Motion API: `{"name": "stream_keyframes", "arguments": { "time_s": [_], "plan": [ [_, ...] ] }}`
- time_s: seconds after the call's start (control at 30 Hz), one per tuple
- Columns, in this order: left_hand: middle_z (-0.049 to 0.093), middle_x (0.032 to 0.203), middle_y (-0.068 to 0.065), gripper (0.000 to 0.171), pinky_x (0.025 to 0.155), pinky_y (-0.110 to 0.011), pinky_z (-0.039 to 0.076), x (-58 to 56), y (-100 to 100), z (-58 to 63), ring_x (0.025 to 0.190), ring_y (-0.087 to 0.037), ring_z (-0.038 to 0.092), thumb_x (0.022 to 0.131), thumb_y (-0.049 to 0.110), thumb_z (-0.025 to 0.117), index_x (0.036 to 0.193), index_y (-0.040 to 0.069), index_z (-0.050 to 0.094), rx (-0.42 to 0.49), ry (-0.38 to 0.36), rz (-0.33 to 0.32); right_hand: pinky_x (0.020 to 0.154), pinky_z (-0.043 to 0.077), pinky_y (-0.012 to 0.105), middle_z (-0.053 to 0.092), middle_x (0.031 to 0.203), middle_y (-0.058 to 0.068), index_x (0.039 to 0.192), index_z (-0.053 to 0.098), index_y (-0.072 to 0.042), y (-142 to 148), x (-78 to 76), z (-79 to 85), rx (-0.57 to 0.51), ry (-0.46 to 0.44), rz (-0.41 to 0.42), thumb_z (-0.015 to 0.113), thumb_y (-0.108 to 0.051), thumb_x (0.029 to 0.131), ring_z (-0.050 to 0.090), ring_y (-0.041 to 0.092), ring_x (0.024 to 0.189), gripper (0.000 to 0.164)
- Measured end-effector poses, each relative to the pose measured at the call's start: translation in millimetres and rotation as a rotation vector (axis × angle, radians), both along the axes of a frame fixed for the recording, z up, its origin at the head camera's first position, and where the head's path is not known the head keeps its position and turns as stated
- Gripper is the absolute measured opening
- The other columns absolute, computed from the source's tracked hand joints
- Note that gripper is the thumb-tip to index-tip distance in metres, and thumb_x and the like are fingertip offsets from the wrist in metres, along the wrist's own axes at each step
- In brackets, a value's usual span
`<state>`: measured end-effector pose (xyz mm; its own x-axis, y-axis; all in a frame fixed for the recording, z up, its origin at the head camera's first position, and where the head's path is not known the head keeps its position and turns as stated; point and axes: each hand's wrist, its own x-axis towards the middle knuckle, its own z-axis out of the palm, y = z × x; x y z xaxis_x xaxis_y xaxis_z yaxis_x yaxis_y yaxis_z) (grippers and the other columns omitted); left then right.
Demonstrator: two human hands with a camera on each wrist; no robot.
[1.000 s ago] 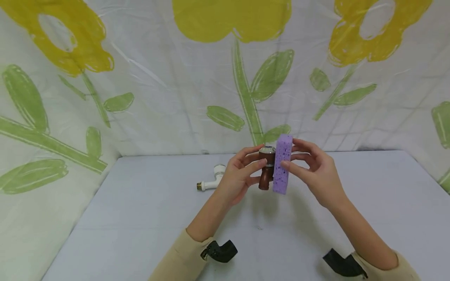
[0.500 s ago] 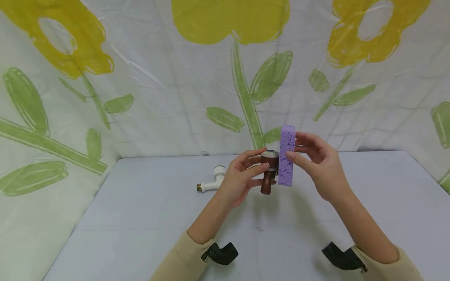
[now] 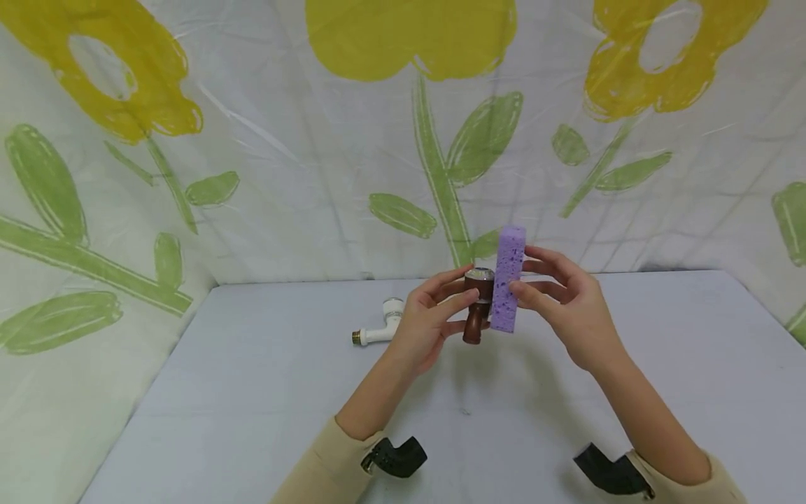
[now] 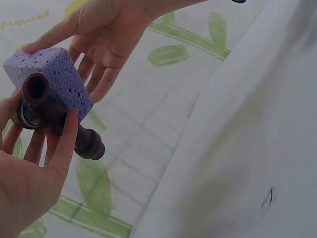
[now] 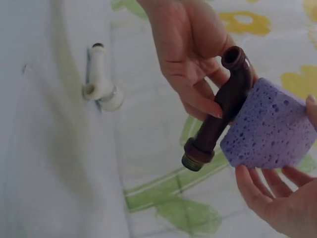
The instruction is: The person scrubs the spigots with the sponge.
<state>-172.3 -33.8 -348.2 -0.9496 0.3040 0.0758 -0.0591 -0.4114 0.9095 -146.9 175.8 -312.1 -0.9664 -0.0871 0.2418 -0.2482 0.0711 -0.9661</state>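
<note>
My left hand (image 3: 425,325) holds a dark brown tap (image 3: 475,323) up over the table, fingers and thumb around its body. The tap has a shiny silver cap on top, and its spout points down in the head view. In the right wrist view its threaded brass inlet (image 5: 192,162) shows at the lower end. My right hand (image 3: 576,311) pinches a purple porous sponge (image 3: 507,280) between thumb and fingers. One broad face of the sponge lies against the tap's side, as the right wrist view of the sponge (image 5: 270,129) also shows.
A white tap (image 3: 380,330) with a brass threaded end lies on the white table (image 3: 252,406), behind my left wrist. A white sheet (image 3: 277,175) printed with yellow flowers and green leaves hangs behind the table. Black curved devices (image 3: 399,458) sit at both sleeves.
The sponge has slid upward along the tap, first up and slightly right, then a little left. The tap has shifted slightly with it. The white tap has stayed put.
</note>
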Motion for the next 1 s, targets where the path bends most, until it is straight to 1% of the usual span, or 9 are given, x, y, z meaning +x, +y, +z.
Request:
{"name": "stream_keyframes", "arguments": {
  "time_s": [0.07, 0.2, 0.3, 0.47, 0.63, 0.67, 0.87, 0.93, 1.0],
  "plan": [
    [0.069, 0.121, -0.003, 0.046, 0.08, -0.037, 0.066, -0.1, -0.1, 1.0, 0.102, -0.015, 0.071, 0.103, -0.002, 0.059, 0.149, 0.0, 0.057, -0.008, -0.01, 0.008, 0.09, 0.061, 0.021, 0.065, 0.131, -0.004, 0.155, 0.05, -0.006, 2.3, -0.3, -0.1, 0.014, -0.02, 0.032, 0.074, -0.005, 0.099, 0.07, 0.008, 0.109, 0.061],
    [0.07, 0.122, -0.005, 0.044, 0.085, -0.048, 0.066, 0.0, 0.0, 2.2, 0.102, -0.017, 0.071, 0.105, 0.0, 0.058, 0.149, 0.0, 0.057, -0.005, -0.027, 0.015, 0.093, 0.059, 0.018, 0.061, 0.136, -0.002, 0.161, 0.042, -0.008, 5.0, -0.8, 0.2, 0.061, -0.05, 0.068, 0.077, -0.004, 0.097, 0.066, 0.008, 0.117, 0.073],
    [0.071, 0.12, -0.007, 0.045, 0.085, -0.051, 0.066, 0.6, 0.2, 2.9, 0.1, -0.019, 0.072, 0.103, -0.002, 0.06, 0.148, 0.0, 0.057, -0.003, -0.032, 0.026, 0.093, 0.059, 0.019, 0.063, 0.134, -0.002, 0.16, 0.043, -0.007, 3.9, -1.3, -1.2, 0.044, -0.048, 0.07, 0.077, -0.003, 0.095, 0.066, 0.009, 0.118, 0.073],
    [0.072, 0.11, -0.004, 0.042, 0.082, -0.051, 0.066, 1.7, 0.0, 4.1, 0.092, -0.019, 0.074, 0.098, -0.006, 0.064, 0.14, -0.002, 0.062, 0.0, -0.043, 0.051, 0.093, 0.06, 0.02, 0.067, 0.128, -0.005, 0.155, 0.049, -0.008, 0.7, -2.0, -5.6, -0.036, -0.027, 0.057, 0.077, 0.001, 0.094, 0.067, 0.01, 0.116, 0.067],
    [0.073, 0.105, -0.003, 0.032, 0.077, -0.05, 0.067, 0.8, 0.4, 2.7, 0.088, -0.018, 0.075, 0.099, -0.011, 0.062, 0.129, -0.002, 0.067, 0.035, -0.026, 0.036, 0.093, 0.059, 0.019, 0.07, 0.124, -0.007, 0.15, 0.055, -0.013, 0.7, -4.1, -7.9, -0.11, -0.029, 0.025, 0.075, 0.006, 0.094, 0.067, 0.011, 0.113, 0.063],
    [0.074, 0.105, -0.003, 0.031, 0.075, -0.048, 0.068, 0.6, 0.5, 2.0, 0.087, -0.018, 0.075, 0.099, -0.011, 0.061, 0.127, -0.001, 0.068, 0.041, -0.022, 0.033, 0.092, 0.06, 0.019, 0.07, 0.124, -0.006, 0.149, 0.055, -0.013, 0.9, -4.5, -8.2, -0.118, -0.03, 0.023, 0.075, 0.007, 0.094, 0.068, 0.011, 0.113, 0.062],
    [0.077, 0.104, -0.004, 0.03, 0.07, -0.038, 0.068, -0.5, 2.1, -1.3, 0.081, -0.016, 0.077, 0.1, -0.009, 0.06, 0.129, -0.004, 0.066, 0.069, -0.012, 0.062, 0.092, 0.06, 0.021, 0.069, 0.125, -0.004, 0.15, 0.054, -0.011, 1.9, -3.8, -9.5, -0.105, -0.021, 0.061, 0.075, 0.008, 0.092, 0.068, 0.013, 0.113, 0.064],
    [0.077, 0.105, -0.005, 0.03, 0.07, -0.039, 0.068, -0.7, 1.7, -1.5, 0.081, -0.016, 0.077, 0.101, -0.01, 0.06, 0.13, -0.006, 0.065, 0.08, -0.01, 0.063, 0.092, 0.061, 0.022, 0.069, 0.126, -0.004, 0.15, 0.054, -0.011, 1.6, -3.7, -9.5, -0.105, -0.013, 0.066, 0.075, 0.008, 0.092, 0.067, 0.014, 0.113, 0.064],
    [0.077, 0.105, -0.006, 0.03, 0.069, -0.039, 0.068, -0.7, 0.9, -1.3, 0.081, -0.016, 0.077, 0.101, -0.01, 0.059, 0.129, -0.004, 0.066, 0.093, -0.011, 0.046, 0.091, 0.06, 0.021, 0.069, 0.126, -0.005, 0.149, 0.055, -0.013, 1.4, -4.6, -9.7, -0.112, -0.005, 0.053, 0.075, 0.009, 0.092, 0.068, 0.013, 0.112, 0.064]
  ]
}}
